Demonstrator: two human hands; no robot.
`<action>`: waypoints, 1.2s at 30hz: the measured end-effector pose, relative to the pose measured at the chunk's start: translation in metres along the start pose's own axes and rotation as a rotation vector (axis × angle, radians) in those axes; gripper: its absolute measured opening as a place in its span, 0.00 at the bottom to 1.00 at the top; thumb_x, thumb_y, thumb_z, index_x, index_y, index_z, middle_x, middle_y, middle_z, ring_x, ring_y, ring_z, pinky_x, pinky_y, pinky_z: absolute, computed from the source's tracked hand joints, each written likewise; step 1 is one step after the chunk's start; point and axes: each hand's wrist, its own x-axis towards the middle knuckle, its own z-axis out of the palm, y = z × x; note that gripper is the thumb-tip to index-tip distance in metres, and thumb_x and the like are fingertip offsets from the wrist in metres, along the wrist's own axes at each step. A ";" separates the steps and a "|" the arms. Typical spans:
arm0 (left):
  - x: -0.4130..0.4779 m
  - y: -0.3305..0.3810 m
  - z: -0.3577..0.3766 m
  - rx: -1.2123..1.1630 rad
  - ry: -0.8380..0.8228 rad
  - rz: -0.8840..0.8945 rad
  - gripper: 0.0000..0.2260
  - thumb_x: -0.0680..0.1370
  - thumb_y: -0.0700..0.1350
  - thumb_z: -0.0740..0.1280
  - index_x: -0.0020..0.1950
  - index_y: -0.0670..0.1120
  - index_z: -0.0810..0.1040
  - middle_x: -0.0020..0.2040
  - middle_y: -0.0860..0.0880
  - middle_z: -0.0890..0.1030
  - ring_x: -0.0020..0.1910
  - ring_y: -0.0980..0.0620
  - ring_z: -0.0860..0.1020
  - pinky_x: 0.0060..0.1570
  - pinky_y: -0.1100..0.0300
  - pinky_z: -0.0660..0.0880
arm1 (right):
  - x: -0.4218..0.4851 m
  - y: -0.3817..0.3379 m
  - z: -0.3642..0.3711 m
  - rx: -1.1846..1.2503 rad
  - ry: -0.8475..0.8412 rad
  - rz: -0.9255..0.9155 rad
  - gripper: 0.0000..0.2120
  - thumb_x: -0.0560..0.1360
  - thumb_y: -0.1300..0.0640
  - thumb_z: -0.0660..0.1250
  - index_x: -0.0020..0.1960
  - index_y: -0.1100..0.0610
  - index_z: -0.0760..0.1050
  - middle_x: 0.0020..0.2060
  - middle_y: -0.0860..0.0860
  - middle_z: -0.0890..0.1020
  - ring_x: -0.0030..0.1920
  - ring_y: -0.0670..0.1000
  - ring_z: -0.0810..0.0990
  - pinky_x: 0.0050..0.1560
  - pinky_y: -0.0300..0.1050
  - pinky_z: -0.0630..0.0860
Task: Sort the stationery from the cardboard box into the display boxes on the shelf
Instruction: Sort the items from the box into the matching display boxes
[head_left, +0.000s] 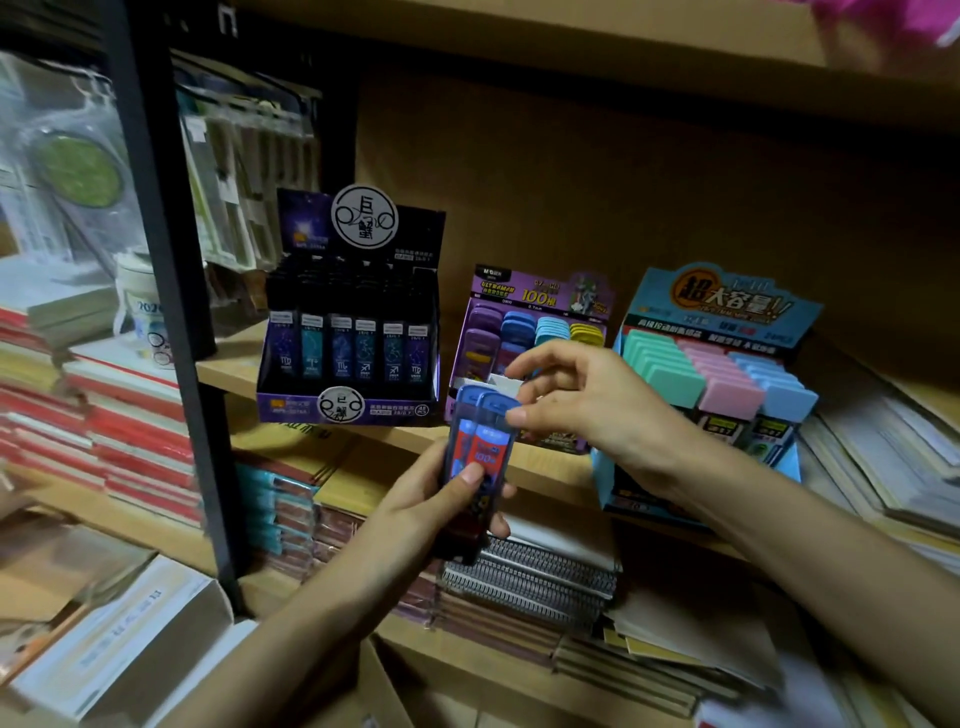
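The left grip (434, 501) is closed round a small bundle of lead cases (480, 441), with blue caps and red labels. Its thumb lies across the front label and its fingers wrap the far side, so the cases stand nearly upright. Two caps show side by side; whether more sit behind them cannot be told. The right grip (587, 405) meets the bundle from the right. Its thumb tip touches the cap of the nearer case and its fingers curl over the tops, half closed, but whether they pinch the case from behind cannot be told. Just beyond the right grip, partly hidden by its fingers, stands the purple display box (540, 296) with rows of purple, blue, pale blue and yellow cases. To the right of that grip is the light blue display box (719, 306), and up and left of the left grip is the dark display box (353, 332) — all three on the wooden shelf (228, 370). Below both grips lie spiral notebooks (530, 571).
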 end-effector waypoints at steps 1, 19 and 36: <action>0.000 0.000 0.000 0.036 -0.005 0.015 0.15 0.74 0.48 0.61 0.59 0.47 0.73 0.41 0.50 0.82 0.35 0.53 0.80 0.33 0.60 0.72 | -0.002 -0.001 -0.001 0.009 0.022 -0.015 0.12 0.68 0.68 0.73 0.46 0.54 0.77 0.34 0.47 0.80 0.34 0.42 0.78 0.36 0.35 0.77; 0.027 0.038 -0.007 0.224 -0.165 0.070 0.17 0.78 0.50 0.57 0.63 0.42 0.67 0.43 0.48 0.79 0.37 0.55 0.76 0.37 0.63 0.71 | 0.015 -0.033 -0.023 -0.136 -0.218 0.035 0.07 0.76 0.57 0.66 0.53 0.56 0.78 0.46 0.54 0.82 0.45 0.46 0.80 0.45 0.38 0.76; 0.088 0.011 -0.042 1.342 0.097 0.383 0.16 0.78 0.47 0.65 0.65 0.45 0.72 0.64 0.49 0.73 0.61 0.51 0.72 0.61 0.57 0.68 | 0.073 -0.020 -0.062 -0.628 0.251 -0.240 0.05 0.75 0.54 0.67 0.48 0.56 0.78 0.42 0.52 0.81 0.43 0.51 0.78 0.45 0.48 0.72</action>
